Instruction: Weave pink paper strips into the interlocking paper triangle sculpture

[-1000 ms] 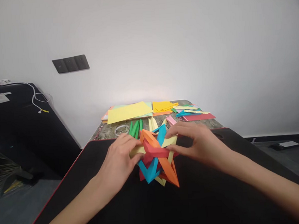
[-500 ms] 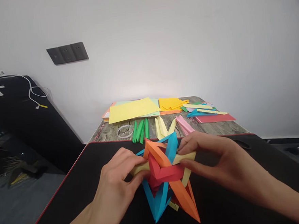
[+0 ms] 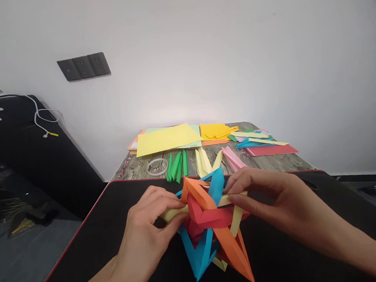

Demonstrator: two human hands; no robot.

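Between my two hands is a star-shaped origami model (image 3: 206, 219) of interlocking folded strips in orange, blue, red and pale yellow. My left hand (image 3: 148, 223) pinches a pale yellow part on its left side between thumb and fingers. On the other side, my right hand (image 3: 269, 195) grips a pale yellow strip near the upper right point, thumb in front and fingers behind. A blue point and an orange point hang down toward the black mat (image 3: 117, 232). The back of the model and some of my fingertips are hidden.
Beyond the mat lie green folded strips (image 3: 177, 165), pale yellow strips (image 3: 204, 161), pink strips (image 3: 232, 158) and a round ring-like roll (image 3: 156, 166). Farther back are yellow sheets (image 3: 168, 139), orange-yellow papers (image 3: 218, 131) and a red sheet (image 3: 272, 149). A wall with black sockets (image 3: 84, 66) stands behind.
My right thumb has shifted slightly up on the pale yellow strip. A red tip now shows below it at the right, and the lower orange point has moved slightly down and right.
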